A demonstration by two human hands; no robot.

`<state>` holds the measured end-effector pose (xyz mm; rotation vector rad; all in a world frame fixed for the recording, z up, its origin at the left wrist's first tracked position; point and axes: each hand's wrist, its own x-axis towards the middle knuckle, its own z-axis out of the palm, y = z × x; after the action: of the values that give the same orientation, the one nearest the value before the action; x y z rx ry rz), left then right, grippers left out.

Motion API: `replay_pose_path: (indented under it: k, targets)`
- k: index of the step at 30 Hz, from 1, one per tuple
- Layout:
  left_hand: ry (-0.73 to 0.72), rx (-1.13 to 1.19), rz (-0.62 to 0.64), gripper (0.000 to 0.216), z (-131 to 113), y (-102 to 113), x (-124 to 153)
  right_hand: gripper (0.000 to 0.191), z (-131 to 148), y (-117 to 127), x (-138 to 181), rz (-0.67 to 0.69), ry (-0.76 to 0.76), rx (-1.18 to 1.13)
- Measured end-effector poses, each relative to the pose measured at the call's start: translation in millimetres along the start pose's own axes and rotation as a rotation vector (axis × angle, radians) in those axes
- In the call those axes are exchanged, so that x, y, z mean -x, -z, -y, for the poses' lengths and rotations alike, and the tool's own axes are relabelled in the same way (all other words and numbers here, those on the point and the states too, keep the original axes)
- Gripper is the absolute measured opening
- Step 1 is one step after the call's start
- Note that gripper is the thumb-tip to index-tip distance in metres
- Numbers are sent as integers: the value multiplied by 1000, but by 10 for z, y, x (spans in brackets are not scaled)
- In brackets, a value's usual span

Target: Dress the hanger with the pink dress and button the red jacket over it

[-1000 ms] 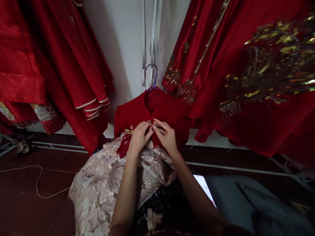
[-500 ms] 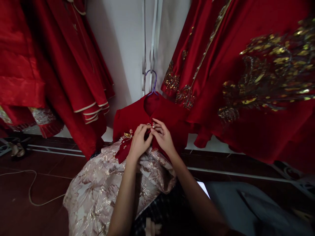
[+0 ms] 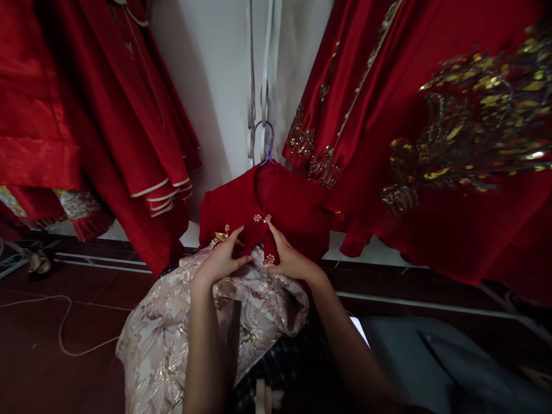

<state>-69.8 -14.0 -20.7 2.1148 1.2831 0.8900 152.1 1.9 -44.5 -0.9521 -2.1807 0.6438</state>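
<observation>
A red jacket [image 3: 297, 201] hangs from a purple hanger [image 3: 270, 141] in front of me, its collar open at the top. Across its front sits a beaded flower clasp [image 3: 262, 218], joining the two edges. My right hand [image 3: 293, 259] lies at the jacket's front with fingers apart. Its fingertips reach the clasp, and its thumb is beside a lower beaded flower fastener [image 3: 269, 260]. My left hand [image 3: 219, 260] is spread over the jacket's lower left, near a gold ornament [image 3: 221, 234]. Under both arms is a pale floral brocade cloth [image 3: 168, 328] with metallic threads.
Red garments [image 3: 155, 144] with cream trim hang on the left. A red garment with gold sequins [image 3: 483, 126] hangs on the right. Behind are white metal bars [image 3: 265, 63]. A cable [image 3: 64, 322] crosses the floor, and a grey seat [image 3: 414, 356] stands at lower right.
Both hands have come away from their pinch at the clasp and opened. The left moved left and down; the right slid slightly down. The clasp is now exposed and its two sides are joined.
</observation>
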Motion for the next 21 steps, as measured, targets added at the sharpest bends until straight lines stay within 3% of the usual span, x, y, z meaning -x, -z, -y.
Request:
replay_pose_path:
  k: [3, 5, 11, 14, 18, 21]
  targets:
    - [115, 31, 52, 89, 159, 81, 87, 113, -79, -61, -25, -30, -7, 25]
    - [134, 21, 58, 90, 245, 115, 117, 96, -125, -42, -32, -43, 5, 17]
    - [60, 0, -115, 61, 226, 144, 66, 48, -203, 162, -32, -227, -14, 15]
    - [37, -26, -100, 40, 200, 131, 41, 29, -232, 272, -15, -337, -101, 69]
    - [74, -126, 36, 36, 253, 90, 53, 22, -220, 447, 39, -372, -163, 55]
    - [102, -155, 38, 40, 237, 74, 56, 19, -86, 559, 83, -302, -105, -115]
